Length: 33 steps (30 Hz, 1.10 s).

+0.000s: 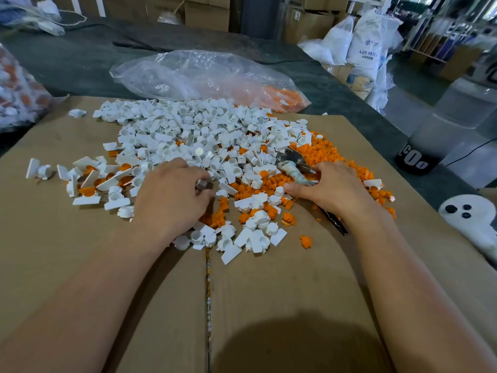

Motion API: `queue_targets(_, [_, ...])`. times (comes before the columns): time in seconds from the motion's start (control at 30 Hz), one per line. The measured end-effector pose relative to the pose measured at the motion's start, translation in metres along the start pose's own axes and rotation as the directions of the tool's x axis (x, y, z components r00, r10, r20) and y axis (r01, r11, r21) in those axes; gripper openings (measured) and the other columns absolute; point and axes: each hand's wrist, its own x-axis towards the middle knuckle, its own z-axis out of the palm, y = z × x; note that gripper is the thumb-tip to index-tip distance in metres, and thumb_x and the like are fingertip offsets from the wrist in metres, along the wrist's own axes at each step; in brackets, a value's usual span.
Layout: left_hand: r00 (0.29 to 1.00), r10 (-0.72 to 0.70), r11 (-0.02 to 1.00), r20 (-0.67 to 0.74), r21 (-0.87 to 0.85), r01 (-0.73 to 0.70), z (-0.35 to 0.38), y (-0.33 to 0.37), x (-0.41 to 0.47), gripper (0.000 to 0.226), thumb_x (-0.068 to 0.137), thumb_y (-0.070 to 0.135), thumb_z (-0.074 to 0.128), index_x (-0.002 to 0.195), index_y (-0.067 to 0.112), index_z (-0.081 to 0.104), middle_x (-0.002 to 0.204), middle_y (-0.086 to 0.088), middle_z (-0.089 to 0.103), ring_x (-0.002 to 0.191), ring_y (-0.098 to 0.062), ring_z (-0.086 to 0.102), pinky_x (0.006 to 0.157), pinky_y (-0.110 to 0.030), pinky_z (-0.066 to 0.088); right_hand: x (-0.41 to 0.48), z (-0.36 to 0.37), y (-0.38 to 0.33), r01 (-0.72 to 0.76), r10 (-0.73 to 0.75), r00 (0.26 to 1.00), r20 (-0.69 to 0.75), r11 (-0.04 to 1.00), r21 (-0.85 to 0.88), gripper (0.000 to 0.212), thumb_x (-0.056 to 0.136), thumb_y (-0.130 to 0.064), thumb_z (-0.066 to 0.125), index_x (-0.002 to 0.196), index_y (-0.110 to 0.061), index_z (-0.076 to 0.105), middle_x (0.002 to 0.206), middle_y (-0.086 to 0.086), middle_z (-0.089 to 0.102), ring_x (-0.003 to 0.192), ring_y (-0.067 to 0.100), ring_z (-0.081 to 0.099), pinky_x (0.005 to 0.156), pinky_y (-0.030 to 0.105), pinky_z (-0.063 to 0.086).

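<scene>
Currently I see both hands down in a heap of small parts spread over the flat brown cardboard box top (80, 265). The left hand (172, 195) has its fingers curled in and pinches a small dull brownish piece (203, 184) between thumb and fingertips, at the near edge of the pile of white moulded plastic caps (188, 130). The right hand (333, 187) is curled round the pale, rag-wrapped handle of a grey metal cutting tool (294, 168), whose head points up and to the left, lying across the caps where they meet the scatter of orange plastic plugs (328, 154). The thumb lies stretched along the plugs.

Behind the heap, a clear crumpled plastic bag (201, 74) with orange plugs in its right end lies on the dark grey worktop (67, 57). White printed resin sacks (365, 41) stand beyond on the right.
</scene>
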Motion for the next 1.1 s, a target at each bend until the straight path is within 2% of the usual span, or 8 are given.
queue_targets(0.2, [0.999, -0.008, 1.000, 0.035, -0.008, 0.008, 0.000, 0.000, 0.001, 0.021, 0.087, 0.034, 0.059, 0.104, 0.022, 0.060, 0.095, -0.001, 0.052, 0.099, -0.025, 0.052, 0.071, -0.028, 0.032, -0.002, -0.001, -0.003, 0.000, 0.000, 1.000, -0.009, 1.000, 0.000, 0.086, 0.069, -0.074, 0.052, 0.126, -0.010, 0.048, 0.128, 0.013, 0.043, 0.119, 0.030, 0.039, 0.092, 0.038, 0.036])
queue_targets(0.37, [0.997, 0.014, 1.000, 0.078, 0.019, -0.015, 0.000, 0.002, 0.001, 0.034, 0.090, 0.028, 0.053, 0.124, 0.025, 0.055, 0.109, -0.007, 0.055, 0.108, -0.028, 0.049, 0.078, -0.033, 0.040, -0.004, -0.003, -0.005, 0.030, -0.031, 0.998, -0.063, 1.000, -0.007, 0.080, 0.073, -0.070, 0.051, 0.128, -0.011, 0.047, 0.129, 0.012, 0.045, 0.119, 0.028, 0.042, 0.096, 0.040, 0.036])
queue_targets(0.47, [0.995, 0.036, 0.998, 0.094, 0.041, -0.040, 0.001, 0.002, 0.000, 0.035, 0.090, 0.032, 0.054, 0.124, 0.028, 0.056, 0.106, -0.005, 0.053, 0.109, -0.028, 0.049, 0.080, -0.035, 0.041, -0.008, -0.007, -0.008, 0.121, -0.091, 0.969, -0.230, 0.985, 0.119, 0.062, 0.080, -0.058, 0.056, 0.125, -0.016, 0.051, 0.127, 0.006, 0.048, 0.118, 0.021, 0.043, 0.089, 0.032, 0.035])
queue_targets(0.6, [0.996, 0.061, 0.998, 0.059, -0.015, -0.061, 0.001, 0.002, -0.001, 0.019, 0.089, 0.024, 0.057, 0.106, 0.028, 0.065, 0.087, 0.003, 0.043, 0.096, -0.025, 0.051, 0.065, -0.029, 0.036, -0.018, -0.009, -0.018, 0.328, -0.226, 0.902, -0.367, 0.913, 0.242, 0.029, 0.085, -0.040, 0.059, 0.104, -0.020, 0.065, 0.102, -0.004, 0.056, 0.094, 0.007, 0.049, 0.077, 0.023, 0.035])
queue_targets(0.73, [0.998, 0.037, 0.998, 0.052, -0.043, -0.035, 0.002, 0.003, -0.001, 0.013, 0.090, 0.019, 0.056, 0.096, 0.027, 0.064, 0.083, 0.005, 0.043, 0.084, -0.018, 0.044, 0.061, -0.028, 0.032, -0.027, -0.004, -0.034, 0.458, -0.369, 0.870, -0.326, 0.851, 0.258, 0.016, 0.086, -0.031, 0.061, 0.090, -0.017, 0.069, 0.086, -0.008, 0.053, 0.085, 0.008, 0.050, 0.078, 0.027, 0.043])
queue_targets(0.9, [0.998, 0.038, 0.997, 0.041, -0.074, -0.035, 0.001, 0.005, 0.001, 0.011, 0.093, 0.019, 0.052, 0.097, 0.022, 0.061, 0.092, 0.001, 0.053, 0.088, -0.020, 0.049, 0.066, -0.030, 0.037, -0.034, 0.007, -0.053, 0.596, -0.571, 0.803, -0.172, 0.765, 0.245, 0.020, 0.089, -0.028, 0.057, 0.096, -0.014, 0.070, 0.092, -0.002, 0.060, 0.091, 0.013, 0.053, 0.081, 0.032, 0.043])
queue_targets(1.0, [0.999, 0.021, 0.989, -0.046, -0.144, -0.027, -0.001, 0.005, 0.001, 0.010, 0.094, 0.022, 0.049, 0.094, 0.017, 0.058, 0.091, 0.000, 0.056, 0.081, -0.017, 0.046, 0.066, -0.030, 0.034, -0.031, 0.013, -0.056, 0.574, -0.569, 0.818, -0.080, 0.800, 0.176, 0.027, 0.095, -0.030, 0.046, 0.100, -0.014, 0.067, 0.097, 0.004, 0.058, 0.094, 0.016, 0.051, 0.082, 0.035, 0.041])
queue_targets(1.1, [0.998, 0.019, 0.983, -0.067, -0.183, -0.031, -0.001, 0.005, 0.001, 0.012, 0.093, 0.021, 0.052, 0.091, 0.014, 0.060, 0.089, -0.002, 0.060, 0.077, -0.015, 0.046, 0.065, -0.027, 0.030, -0.026, 0.015, -0.055, 0.516, -0.518, 0.854, -0.048, 0.833, 0.198, 0.029, 0.097, -0.027, 0.040, 0.102, -0.013, 0.065, 0.098, 0.003, 0.055, 0.095, 0.016, 0.050, 0.078, 0.026, 0.035])
